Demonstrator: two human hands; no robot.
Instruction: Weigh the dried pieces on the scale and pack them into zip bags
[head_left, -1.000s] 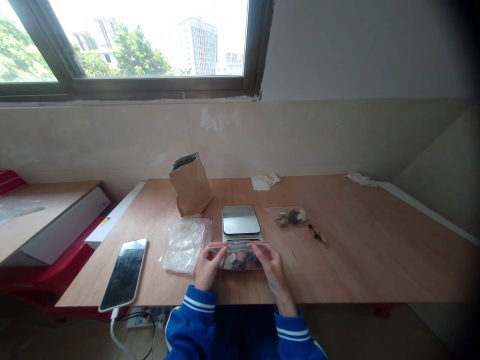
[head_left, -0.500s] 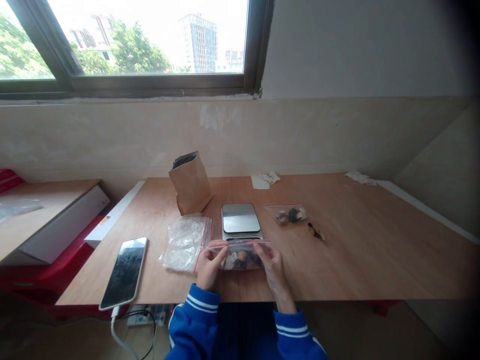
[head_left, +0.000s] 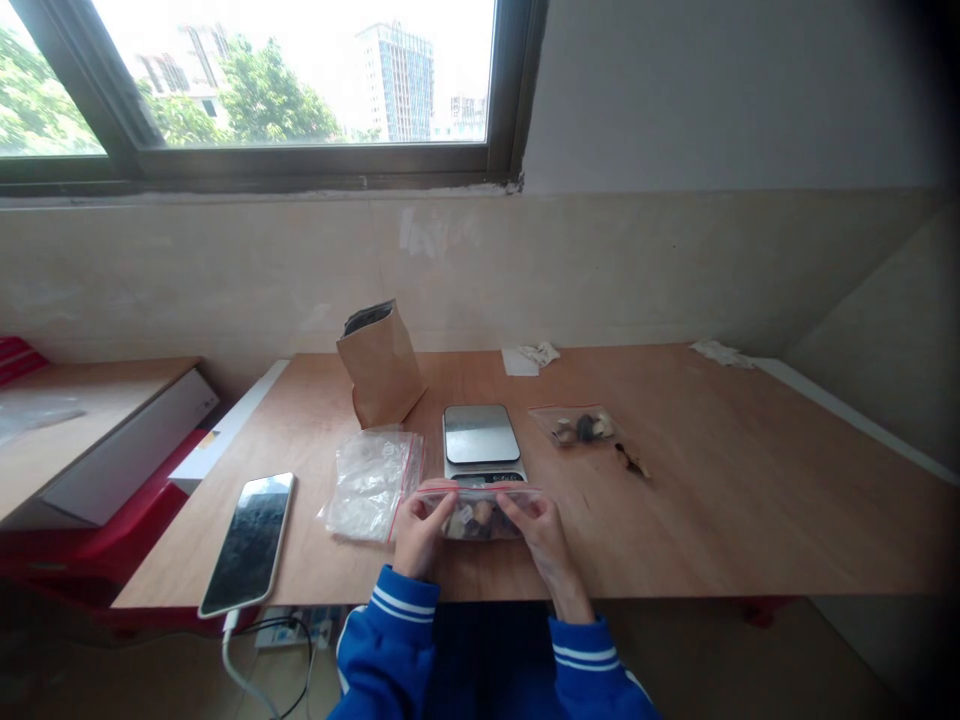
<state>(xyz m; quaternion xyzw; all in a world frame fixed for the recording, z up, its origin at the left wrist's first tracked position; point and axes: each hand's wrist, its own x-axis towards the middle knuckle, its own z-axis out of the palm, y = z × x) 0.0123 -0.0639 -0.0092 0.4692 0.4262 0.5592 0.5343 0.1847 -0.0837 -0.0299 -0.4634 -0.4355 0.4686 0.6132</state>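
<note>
Both my hands are on a clear zip bag (head_left: 480, 522) with a red seal strip, holding pale and dark dried pieces. My left hand (head_left: 420, 530) pinches its top edge at the left. Farther right along the same strip, my right hand (head_left: 538, 530) pinches it between thumb and fingers. Just beyond the bag stands a kitchen scale (head_left: 481, 435) with a bare steel plate; its display is partly covered by the bag. A stack of clear zip bags (head_left: 369, 488) lies left of my left hand.
Behind the stack stands a brown paper bag (head_left: 382, 368), open at the top. Another filled zip bag (head_left: 583, 428) lies right of the scale, beside a dark dried piece (head_left: 632, 461). A phone (head_left: 249, 545) with a cable lies at the left front edge; crumpled tissue (head_left: 540, 354) is at the back.
My right thumb and fingers have slid a little left along the bag's red strip. The left hand stays at its end, and more of the scale's display shows.
</note>
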